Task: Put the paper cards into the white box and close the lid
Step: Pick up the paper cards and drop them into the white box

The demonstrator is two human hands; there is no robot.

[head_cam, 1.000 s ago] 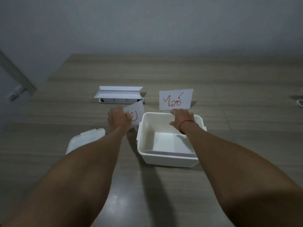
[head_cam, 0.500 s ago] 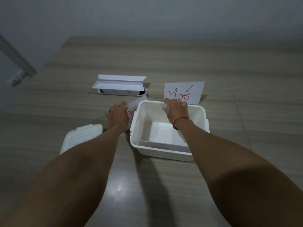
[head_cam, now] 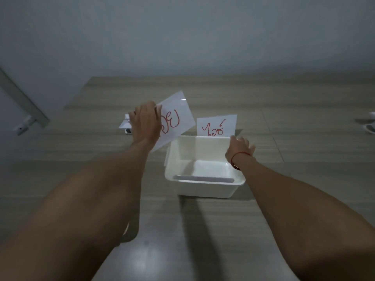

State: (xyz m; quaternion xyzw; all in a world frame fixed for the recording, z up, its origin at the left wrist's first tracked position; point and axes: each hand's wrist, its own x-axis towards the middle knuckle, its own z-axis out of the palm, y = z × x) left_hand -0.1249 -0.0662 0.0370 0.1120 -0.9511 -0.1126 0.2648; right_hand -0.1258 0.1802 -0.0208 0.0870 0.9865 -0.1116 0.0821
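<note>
The open white box [head_cam: 203, 191] stands on the wooden table in front of me. My left hand [head_cam: 145, 122] holds a white paper card [head_cam: 178, 120] with red writing, lifted and tilted above the box's far left corner. My right hand [head_cam: 240, 147] grips the box's far right rim. A second card [head_cam: 217, 125] with red writing stands upright just behind the box. Another flat card [head_cam: 205, 178] lies inside the box against its near wall. My left forearm hides the lid except for a pale sliver [head_cam: 126, 230].
A white folded paper on a power strip [head_cam: 124, 126] lies behind my left hand. White objects [head_cam: 368, 127] sit at the table's right edge. A grey metal bar [head_cam: 22, 102] slants along the wall at left. The wall closes off the far side.
My left hand has raised the card from the table beside the box to above its far left corner. My right hand slid along the far rim to the right corner.
</note>
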